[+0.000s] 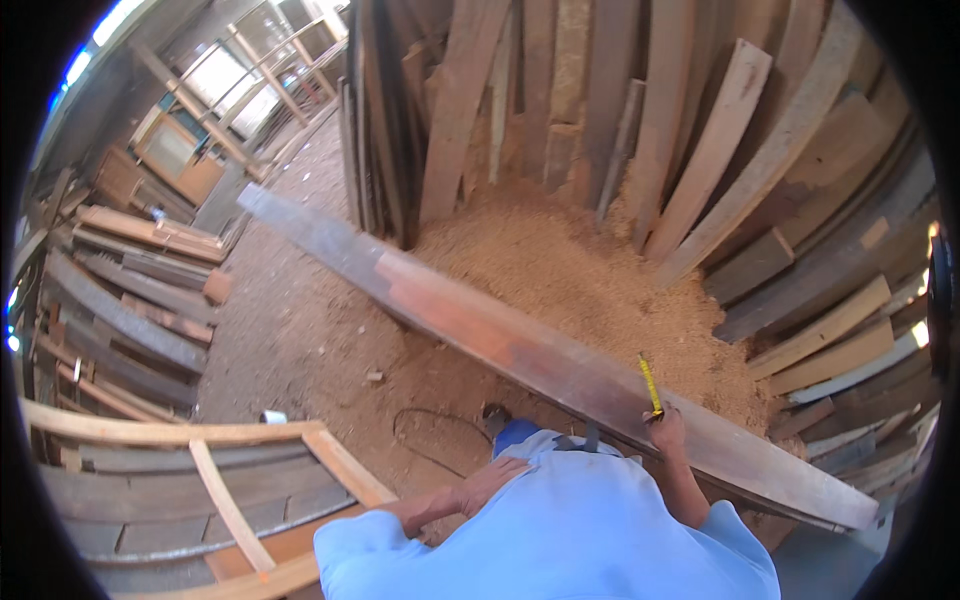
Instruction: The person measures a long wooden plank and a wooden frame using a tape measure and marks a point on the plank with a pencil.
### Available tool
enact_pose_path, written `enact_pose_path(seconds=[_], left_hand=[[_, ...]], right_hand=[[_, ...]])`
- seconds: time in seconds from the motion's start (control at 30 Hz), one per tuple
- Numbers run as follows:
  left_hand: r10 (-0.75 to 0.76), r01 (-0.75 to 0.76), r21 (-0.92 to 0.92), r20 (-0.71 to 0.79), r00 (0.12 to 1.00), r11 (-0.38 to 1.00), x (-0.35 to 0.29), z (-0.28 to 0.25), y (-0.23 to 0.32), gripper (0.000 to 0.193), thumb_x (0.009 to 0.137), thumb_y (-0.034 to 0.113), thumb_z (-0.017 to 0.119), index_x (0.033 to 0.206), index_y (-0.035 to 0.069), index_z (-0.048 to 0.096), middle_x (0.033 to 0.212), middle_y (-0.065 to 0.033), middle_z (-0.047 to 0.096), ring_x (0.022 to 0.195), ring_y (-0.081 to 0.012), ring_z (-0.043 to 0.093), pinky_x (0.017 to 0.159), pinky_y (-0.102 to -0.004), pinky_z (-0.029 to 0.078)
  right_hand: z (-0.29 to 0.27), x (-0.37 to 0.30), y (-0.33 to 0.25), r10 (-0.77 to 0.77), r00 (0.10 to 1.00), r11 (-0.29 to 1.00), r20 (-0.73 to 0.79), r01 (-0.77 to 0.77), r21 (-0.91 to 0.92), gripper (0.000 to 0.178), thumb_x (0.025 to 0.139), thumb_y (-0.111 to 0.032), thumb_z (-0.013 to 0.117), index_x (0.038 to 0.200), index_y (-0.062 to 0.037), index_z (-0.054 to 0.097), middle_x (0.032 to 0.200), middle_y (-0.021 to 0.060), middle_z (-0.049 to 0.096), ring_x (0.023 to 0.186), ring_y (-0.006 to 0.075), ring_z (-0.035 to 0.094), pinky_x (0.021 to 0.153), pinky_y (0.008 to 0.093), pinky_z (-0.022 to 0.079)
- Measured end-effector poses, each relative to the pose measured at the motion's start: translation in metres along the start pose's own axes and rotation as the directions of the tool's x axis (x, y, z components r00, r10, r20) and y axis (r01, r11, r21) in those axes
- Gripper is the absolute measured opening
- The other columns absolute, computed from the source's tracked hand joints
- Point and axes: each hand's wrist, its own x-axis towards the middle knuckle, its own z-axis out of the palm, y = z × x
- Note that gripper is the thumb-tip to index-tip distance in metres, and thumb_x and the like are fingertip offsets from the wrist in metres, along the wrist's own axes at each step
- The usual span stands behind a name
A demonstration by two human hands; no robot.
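Though narrow; bright-yellow tape measure (650,384)

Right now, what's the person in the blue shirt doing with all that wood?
The person's right hand is holding a yellow tape measure, its strip pulled out across a long wooden plank. Their left hand holds nothing and rests against their blue shirt, near the waist. The plank slants in front of them, with sawdust spread over the ground beyond it and lots of boards standing behind that.
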Motion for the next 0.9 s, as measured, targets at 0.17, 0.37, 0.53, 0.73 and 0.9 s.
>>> enact_pose_path(seconds=[0.17,0.37,0.53,0.73,0.9], left_hand=[[-0.17,0.169,0.021,0.044,0.984,0.985,-0.043,-0.002,-0.026,0.077,0.089,0.037,0.057,0.149,-0.005,0.031,0.146,-0.0296,0.04,0.135,-0.0457,0.038,0.117,-0.0502,0.028],[-0.187,0.186,-0.046,-0.024,0.982,0.982,-0.082,-0.021,-0.051,0.066,0.094,0.033,0.051,0.146,-0.004,0.036,0.145,-0.0275,0.043,0.134,-0.0436,0.04,0.117,-0.0485,0.029],[-0.022,0.006,-0.076,-0.214,0.977,0.997,-0.112,-0.056,-0.06,0.054,0.097,0.028,0.049,0.142,-0.003,0.044,0.145,-0.024,0.047,0.133,-0.0409,0.043,0.115,-0.0466,0.031],[-0.132,0.132,0.01,0.012,0.991,0.991,-0.161,-0.091,-0.093,0.069,0.093,0.032,0.054,0.148,-0.004,0.032,0.144,-0.03,0.041,0.133,-0.0461,0.04,0.116,-0.0517,0.029],[-0.176,0.174,-0.038,-0.042,0.984,0.984,-0.202,-0.108,-0.109,0.074,0.091,0.035,0.058,0.149,-0.004,0.031,0.144,-0.0299,0.041,0.133,-0.0465,0.04,0.116,-0.0524,0.029]], right_hand=[[0.004,0.006,-0.019,0.059,0.998,0.998,-0.019,-0.06,-0.03,0.055,0.083,-0.036,0.07,0.123,0.0022,0.063,0.103,0.0292,0.068,0.102,0.046,0.064,0.089,0.0514,0.053],[0.026,0.014,-0.108,-0.007,1.0,0.997,0.022,0.006,0.071,0.048,0.082,-0.035,0.07,0.115,-0.0008,0.065,0.098,0.0279,0.069,0.095,0.0484,0.065,0.084,0.052,0.054],[0.06,0.022,-0.188,-0.051,0.997,0.999,0.064,0.052,-0.001,0.049,0.082,-0.035,0.072,0.119,-0.0028,0.065,0.117,0.0282,0.064,0.109,0.0453,0.062,0.095,0.0516,0.05],[0.087,0.022,-0.215,0.094,0.996,0.986,0.003,-0.093,-0.141,0.059,0.081,-0.035,0.075,0.13,-0.0048,0.06,0.139,0.0292,0.053,0.12,0.0457,0.058,0.103,0.05,0.048],[0.096,0.017,-0.218,0.101,0.992,0.979,-0.076,-0.112,-0.171,0.061,0.082,-0.03,0.075,0.135,-0.0052,0.058,0.141,0.0307,0.051,0.128,0.0454,0.052,0.108,0.0508,0.043]])
